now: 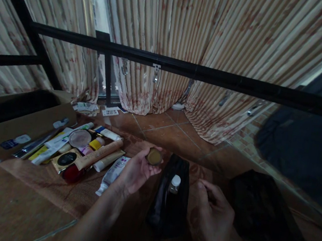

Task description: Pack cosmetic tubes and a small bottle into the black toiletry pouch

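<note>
My left hand [139, 171] holds a small round, brownish-gold disc-shaped container [154, 156] between thumb and fingers; its exact kind does not show. Just right of it stands an upright black pouch [177, 213], open at the top, with a white-capped bottle [174, 184] poking out. Beyond the pouch, my right hand [216, 207] is closed, thumb against the curled fingers, apart from the pouch. Whether anything sits in that pinch is too dark to make out. A white tube with purple print [113, 173] lies beside my left wrist.
Several tubes and cosmetics, including a round clear-lidded case [80, 138] and a gold box [65, 160], lie in a pile on a reddish cloth [41, 184]. A cardboard box [67, 114] stands left. Another black bag [256, 208] lies right. A black rail [174, 63] crosses before the curtains.
</note>
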Demonstrator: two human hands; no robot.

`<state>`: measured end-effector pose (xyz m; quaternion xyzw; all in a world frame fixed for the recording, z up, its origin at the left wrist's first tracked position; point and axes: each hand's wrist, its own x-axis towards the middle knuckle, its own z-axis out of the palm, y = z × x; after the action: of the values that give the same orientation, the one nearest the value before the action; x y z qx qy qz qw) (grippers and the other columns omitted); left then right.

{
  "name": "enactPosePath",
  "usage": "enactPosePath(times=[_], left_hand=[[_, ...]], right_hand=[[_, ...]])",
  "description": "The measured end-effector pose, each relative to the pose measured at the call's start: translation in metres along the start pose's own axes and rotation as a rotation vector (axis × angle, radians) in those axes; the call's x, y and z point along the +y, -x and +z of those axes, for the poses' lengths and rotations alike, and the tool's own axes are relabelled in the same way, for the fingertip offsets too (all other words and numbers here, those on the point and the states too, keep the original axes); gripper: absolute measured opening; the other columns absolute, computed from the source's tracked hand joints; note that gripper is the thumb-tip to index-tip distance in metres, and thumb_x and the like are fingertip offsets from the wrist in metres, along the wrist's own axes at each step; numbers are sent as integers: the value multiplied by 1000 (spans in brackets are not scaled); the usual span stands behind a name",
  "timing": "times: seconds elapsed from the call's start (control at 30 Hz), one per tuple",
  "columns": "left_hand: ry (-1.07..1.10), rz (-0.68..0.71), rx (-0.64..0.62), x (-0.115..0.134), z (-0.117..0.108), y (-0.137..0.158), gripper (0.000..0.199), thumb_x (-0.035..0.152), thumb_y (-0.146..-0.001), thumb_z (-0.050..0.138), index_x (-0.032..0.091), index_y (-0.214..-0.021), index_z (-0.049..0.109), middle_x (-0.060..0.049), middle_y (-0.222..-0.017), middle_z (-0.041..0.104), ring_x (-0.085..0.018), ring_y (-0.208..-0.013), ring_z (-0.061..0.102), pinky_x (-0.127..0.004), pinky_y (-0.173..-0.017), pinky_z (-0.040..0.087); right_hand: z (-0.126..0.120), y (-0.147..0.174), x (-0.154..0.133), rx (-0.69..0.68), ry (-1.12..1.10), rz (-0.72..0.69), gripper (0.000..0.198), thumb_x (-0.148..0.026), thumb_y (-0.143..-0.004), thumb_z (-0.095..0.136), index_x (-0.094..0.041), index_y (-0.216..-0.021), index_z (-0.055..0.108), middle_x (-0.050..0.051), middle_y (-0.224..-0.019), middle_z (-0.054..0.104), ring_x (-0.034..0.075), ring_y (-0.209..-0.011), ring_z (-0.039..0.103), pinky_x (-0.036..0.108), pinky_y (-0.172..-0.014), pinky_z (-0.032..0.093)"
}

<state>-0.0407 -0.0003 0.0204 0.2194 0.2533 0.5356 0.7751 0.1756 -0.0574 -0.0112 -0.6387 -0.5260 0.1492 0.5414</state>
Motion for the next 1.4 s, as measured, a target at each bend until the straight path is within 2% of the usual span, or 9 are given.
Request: enactPosePath(times=[0.2,0.33,0.5,0.73,1.13,1.3,1.4], left_hand=[[-22,-59,-15,-2,-1,0,32,35,-94,50,12,-106,69,-9,-84,71,-12,-62,60,-27,-73,53],[-12,-47,-3,-3,0,-2,29,32,-93,52,12,-103,70,-9,-86,70,-15,-74,64,-26,-72,52],[-69,-23,-8,-4,-1,-2,29,32,-93,52,13,-106,71,-8,-89,71,-16,-75,63,-29,-73,53],[-285,103,-21,-6,5,2,27,30,-84,67,17,-106,73,-8,-117,69,-20,-92,64,-27,-66,53],[-328,131,13,-11,2,-1,23,26,-73,80,18,-95,76,-5,-106,72,-19,-91,66,-26,-69,52],[-410,144,23,-9,4,2,32,27,-70,83,18,-101,76,-7,-112,71,-21,-100,65,-28,-77,52],[-414,136,20,-8,6,3,36,25,-68,84,18,-101,76,-6,-108,72,-20,-98,66,-28,-79,51]], right_hand=[[6,3,-3,-16,-78,61,31,-48,-85,66,-20,-93,76,7,-93,77,26,-89,70,35,-77,53],[10,4,-5,-38,-121,102,31,-47,-83,68,-20,-93,77,7,-91,78,25,-84,72,33,-72,56],[12,5,-6,-58,-165,101,29,-46,-83,68,-19,-92,76,6,-87,77,22,-79,71,31,-70,56],[12,6,-4,-68,-184,115,31,-46,-83,68,-18,-94,75,6,-87,76,21,-77,70,31,-68,54],[10,5,-4,-85,-168,104,27,-44,-85,67,-20,-94,75,4,-86,76,20,-76,69,30,-69,53],[11,5,-4,-76,-171,107,28,-45,-84,68,-19,-93,75,5,-86,76,21,-77,70,31,-69,54],[10,4,-5,-90,-175,105,27,-44,-84,67,-19,-92,75,5,-86,77,21,-77,70,31,-69,54]])
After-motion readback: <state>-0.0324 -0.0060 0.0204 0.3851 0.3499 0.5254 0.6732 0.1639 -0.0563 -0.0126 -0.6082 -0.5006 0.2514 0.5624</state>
